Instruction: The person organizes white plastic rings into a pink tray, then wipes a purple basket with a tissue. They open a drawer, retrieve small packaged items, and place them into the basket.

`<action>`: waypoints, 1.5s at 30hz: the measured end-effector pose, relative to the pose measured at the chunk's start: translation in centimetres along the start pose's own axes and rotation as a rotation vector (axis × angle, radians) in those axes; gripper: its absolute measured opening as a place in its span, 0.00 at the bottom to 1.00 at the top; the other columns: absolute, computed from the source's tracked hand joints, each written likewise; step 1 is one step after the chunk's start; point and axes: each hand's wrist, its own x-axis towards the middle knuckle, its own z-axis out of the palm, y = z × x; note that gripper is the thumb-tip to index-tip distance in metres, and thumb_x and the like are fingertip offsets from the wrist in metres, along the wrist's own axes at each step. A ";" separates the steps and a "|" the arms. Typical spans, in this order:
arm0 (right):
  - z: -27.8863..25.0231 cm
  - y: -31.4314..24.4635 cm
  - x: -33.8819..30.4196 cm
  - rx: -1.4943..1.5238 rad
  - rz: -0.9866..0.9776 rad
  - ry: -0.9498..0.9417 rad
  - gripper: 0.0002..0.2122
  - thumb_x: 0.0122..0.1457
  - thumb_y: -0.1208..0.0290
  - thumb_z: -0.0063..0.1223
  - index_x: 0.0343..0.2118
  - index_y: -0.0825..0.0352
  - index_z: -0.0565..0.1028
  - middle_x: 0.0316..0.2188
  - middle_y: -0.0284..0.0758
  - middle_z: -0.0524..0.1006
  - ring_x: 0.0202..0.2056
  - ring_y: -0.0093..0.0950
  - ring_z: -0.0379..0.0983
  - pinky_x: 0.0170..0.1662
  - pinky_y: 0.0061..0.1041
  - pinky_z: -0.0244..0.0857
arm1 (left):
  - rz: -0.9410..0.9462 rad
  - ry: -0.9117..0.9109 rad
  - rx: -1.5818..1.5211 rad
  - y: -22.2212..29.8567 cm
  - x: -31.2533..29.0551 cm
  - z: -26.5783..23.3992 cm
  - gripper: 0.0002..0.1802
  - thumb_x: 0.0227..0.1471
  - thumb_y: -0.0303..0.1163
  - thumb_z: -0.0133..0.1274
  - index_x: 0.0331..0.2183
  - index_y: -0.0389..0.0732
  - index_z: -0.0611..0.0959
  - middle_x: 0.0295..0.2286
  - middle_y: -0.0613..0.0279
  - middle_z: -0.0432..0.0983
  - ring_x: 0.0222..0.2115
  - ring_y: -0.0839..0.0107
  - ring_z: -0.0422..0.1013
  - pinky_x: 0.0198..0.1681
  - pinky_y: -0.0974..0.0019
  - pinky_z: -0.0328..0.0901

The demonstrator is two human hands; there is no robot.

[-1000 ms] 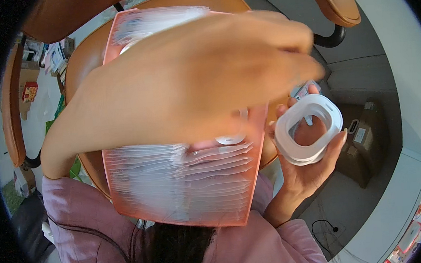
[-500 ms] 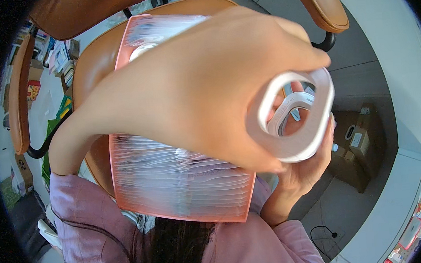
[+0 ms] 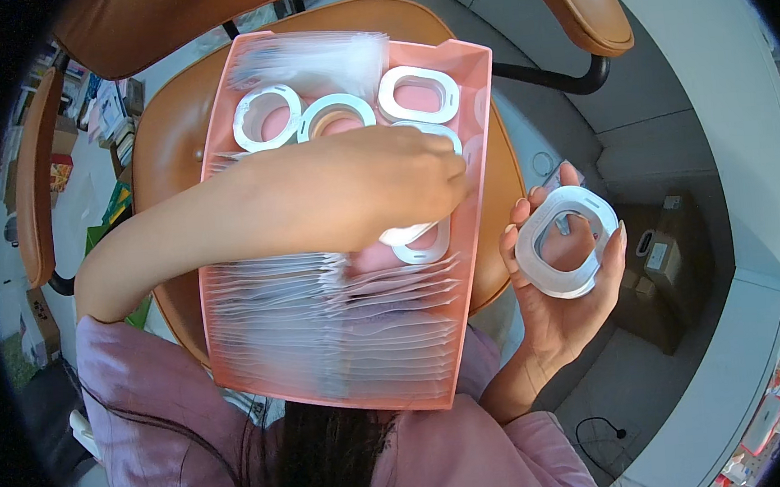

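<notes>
My left hand (image 3: pixel 413 180) is over the pink tray (image 3: pixel 477 156), fingers curled down round a white oval ring (image 3: pixel 400 235); only that ring's near edge shows under the palm. In the tray about it lie several more white rings, among them a round one (image 3: pixel 250 117), one with a tan inner band (image 3: pixel 367 109) and a rounded-square one (image 3: pixel 384 95). To the right of the tray, my right hand (image 3: pixel 554 327) holds a rounded white ring (image 3: pixel 571 287) upright, its opening facing up, with fingers and thumb about its sides.
Rows of thin clear plastic sleeves (image 3: pixel 324 339) fill the tray's near part, and a stack of clear bags (image 3: pixel 305 59) lies at its far end. Under the tray is a brown chair (image 3: pixel 175 150). Cardboard boxes (image 3: pixel 672 260) stand on the floor at right, beside a white panel (image 3: pixel 688 114).
My left hand has moved left with its white oval ring, from above my right hand to over the tray. The tray's rings are uncovered. My right hand still holds its ring.
</notes>
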 end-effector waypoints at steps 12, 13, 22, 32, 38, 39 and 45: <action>-0.7 -0.6 -0.6 -0.146 -0.014 0.010 0.34 0.54 0.58 0.51 0.59 0.69 0.51 0.47 0.52 0.67 0.49 0.48 0.66 0.49 0.50 0.65 | 0.246 0.200 -0.024 -2.2 0.0 -0.3 0.33 0.28 0.26 0.60 0.43 0.36 0.73 0.44 0.55 0.69 0.49 0.58 0.63 0.49 0.61 0.62; -0.7 -0.5 -0.7 -0.221 -0.032 0.014 0.35 0.53 0.59 0.53 0.59 0.69 0.50 0.47 0.51 0.66 0.50 0.48 0.65 0.50 0.50 0.65 | 0.233 0.269 -0.060 -2.0 -0.1 -1.2 0.34 0.27 0.27 0.61 0.44 0.36 0.72 0.44 0.55 0.69 0.48 0.58 0.65 0.48 0.61 0.62; -1.4 2.3 -0.5 0.049 0.037 -0.243 0.30 0.58 0.54 0.48 0.57 0.70 0.57 0.55 0.45 0.62 0.56 0.37 0.61 0.58 0.38 0.58 | 0.183 0.495 -0.372 3.9 1.3 -3.1 0.39 0.28 0.33 0.65 0.47 0.36 0.70 0.40 0.55 0.71 0.38 0.60 0.71 0.40 0.63 0.66; 0.8 0.7 -0.5 -0.485 0.125 0.082 0.32 0.48 0.62 0.53 0.55 0.72 0.60 0.49 0.44 0.68 0.50 0.36 0.68 0.52 0.34 0.63 | 0.219 0.470 -0.272 3.6 1.0 -2.2 0.27 0.33 0.33 0.63 0.37 0.35 0.72 0.35 0.57 0.70 0.37 0.60 0.69 0.34 0.60 0.65; 1.0 -0.7 -0.1 -0.441 -0.062 0.033 0.38 0.47 0.61 0.55 0.58 0.71 0.50 0.48 0.54 0.65 0.46 0.51 0.68 0.51 0.49 0.63 | -0.313 0.530 -0.137 3.3 -0.5 -3.1 0.22 0.41 0.33 0.58 0.40 0.36 0.73 0.33 0.52 0.72 0.34 0.61 0.71 0.31 0.58 0.67; 1.0 -0.8 0.1 -0.450 -0.091 0.044 0.39 0.45 0.62 0.57 0.58 0.71 0.50 0.47 0.55 0.66 0.45 0.52 0.69 0.49 0.51 0.65 | -0.432 0.444 0.050 3.5 -0.2 -2.2 0.16 0.41 0.32 0.58 0.33 0.35 0.75 0.27 0.52 0.73 0.28 0.60 0.73 0.29 0.58 0.67; 0.8 -0.5 0.0 -0.389 -0.075 0.067 0.38 0.47 0.61 0.56 0.58 0.69 0.50 0.48 0.54 0.66 0.46 0.53 0.68 0.50 0.52 0.64 | -0.469 0.386 0.263 3.6 1.6 4.4 0.04 0.33 0.27 0.57 0.18 0.36 0.79 0.18 0.55 0.74 0.22 0.63 0.75 0.23 0.64 0.66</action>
